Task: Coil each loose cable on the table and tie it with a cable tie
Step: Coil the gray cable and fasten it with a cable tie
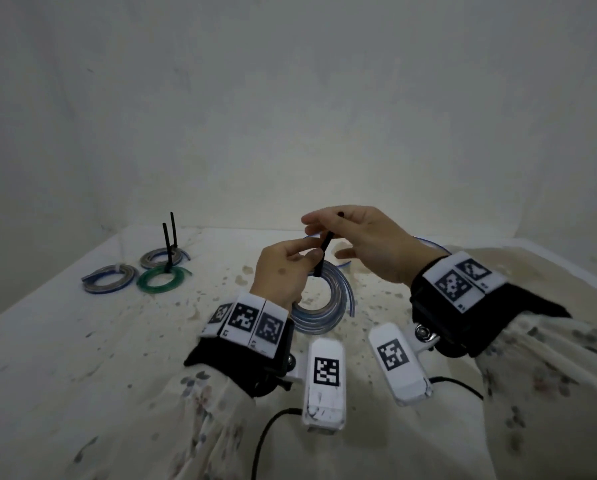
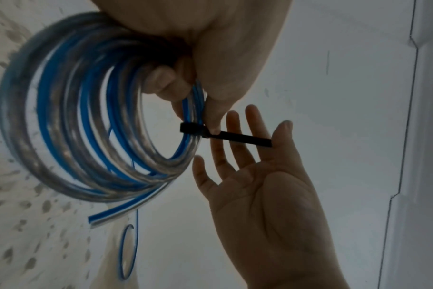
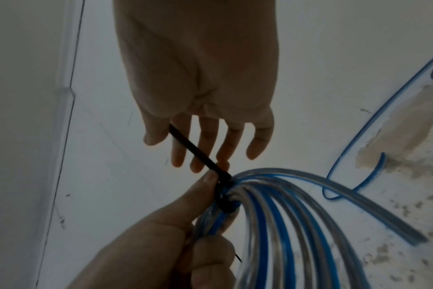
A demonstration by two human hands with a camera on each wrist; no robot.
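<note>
My left hand (image 1: 302, 259) holds up a coil of blue-and-clear cable (image 1: 319, 308) over the middle of the table. Its thumb and fingers pinch the turns (image 2: 62, 121) right beside a black cable tie (image 2: 193, 130) looped round them. The tie's free tail (image 1: 325, 247) sticks up and to the right. My right hand (image 1: 345, 233) hovers just past it, fingers straight and spread, palm (image 2: 272, 195) facing the coil. The tail's end (image 3: 185, 144) lies against that hand between thumb and forefinger, with no finger curled on it.
Three tied coils lie at the far left: two blue-grey (image 1: 110, 279) (image 1: 162, 257) and one green (image 1: 160, 281), two with black tie tails standing up. A loose blue cable (image 3: 363, 135) curves over the table's back right. A pale wall stands close behind.
</note>
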